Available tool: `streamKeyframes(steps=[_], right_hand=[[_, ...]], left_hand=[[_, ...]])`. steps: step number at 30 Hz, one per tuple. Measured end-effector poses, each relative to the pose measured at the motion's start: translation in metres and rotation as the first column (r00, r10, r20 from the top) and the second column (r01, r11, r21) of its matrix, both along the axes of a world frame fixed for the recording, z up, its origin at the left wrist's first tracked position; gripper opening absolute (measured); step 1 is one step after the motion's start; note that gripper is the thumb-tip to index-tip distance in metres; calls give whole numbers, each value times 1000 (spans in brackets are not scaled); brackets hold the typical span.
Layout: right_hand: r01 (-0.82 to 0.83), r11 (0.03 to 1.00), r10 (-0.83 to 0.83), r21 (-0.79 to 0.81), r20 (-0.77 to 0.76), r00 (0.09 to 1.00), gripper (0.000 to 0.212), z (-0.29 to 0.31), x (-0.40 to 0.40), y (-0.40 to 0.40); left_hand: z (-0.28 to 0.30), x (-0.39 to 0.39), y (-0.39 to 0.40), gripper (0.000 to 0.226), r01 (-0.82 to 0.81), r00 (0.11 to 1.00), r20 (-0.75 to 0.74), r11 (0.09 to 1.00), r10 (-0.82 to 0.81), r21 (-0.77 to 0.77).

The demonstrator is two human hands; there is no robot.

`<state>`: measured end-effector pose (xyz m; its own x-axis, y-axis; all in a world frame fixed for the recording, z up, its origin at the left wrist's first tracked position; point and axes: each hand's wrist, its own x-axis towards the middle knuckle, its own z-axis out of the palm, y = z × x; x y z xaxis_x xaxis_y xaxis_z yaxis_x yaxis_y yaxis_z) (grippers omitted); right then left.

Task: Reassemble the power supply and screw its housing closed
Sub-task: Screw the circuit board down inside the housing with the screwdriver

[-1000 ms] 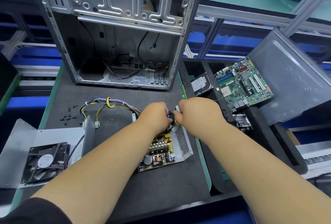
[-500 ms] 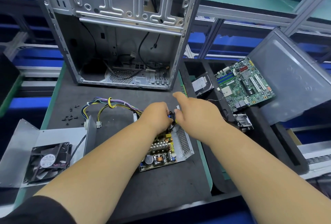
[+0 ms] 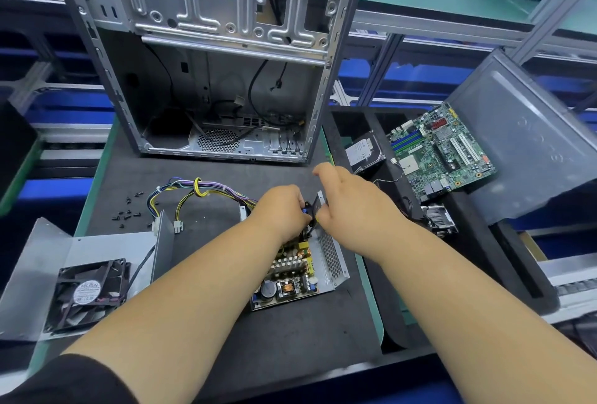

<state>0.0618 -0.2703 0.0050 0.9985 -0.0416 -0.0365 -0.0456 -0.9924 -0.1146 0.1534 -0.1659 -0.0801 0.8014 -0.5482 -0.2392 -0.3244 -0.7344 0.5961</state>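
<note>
A small black part (image 3: 311, 211) at the back corner of the open power supply (image 3: 300, 271) is pinched between the left hand (image 3: 284, 209) and the right hand (image 3: 352, 206); what it is cannot be told. Both forearms are stretched forward, fingers curled, the right index finger raised. The supply lies mid-bench; its cover with fan (image 3: 92, 293) is seen at 9 o'clock, loose screws (image 3: 127, 213) at 10 o'clock. A slip could let the part drop among board components or strain its leads.
</note>
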Motion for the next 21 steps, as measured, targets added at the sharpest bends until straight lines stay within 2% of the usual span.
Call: streamKeyframes(steps=[3, 9, 16, 18, 21], right_hand=[[-18, 993, 22, 115, -41, 999, 44, 4, 1, -3], [1, 991, -6, -135, -38, 999, 30, 0, 0, 1], [-5, 998, 9, 64, -49, 999, 20, 5, 0, 0], [21, 999, -20, 33, -43, 999, 25, 4, 2, -1], [54, 991, -60, -121, -52, 997, 28, -2, 5, -1]], left_hand=[[0, -1, 0, 15, 0, 1000, -1, 1000, 0, -2], [3, -1, 0, 14, 3, 1000, 2, 1000, -3, 7], [1, -1, -1, 16, -6, 1000, -1, 1000, 6, -3], [0, -2, -1, 17, -9, 1000, 5, 1000, 9, -5], [0, -2, -1, 16, -21, 1000, 11, 1000, 21, -8]])
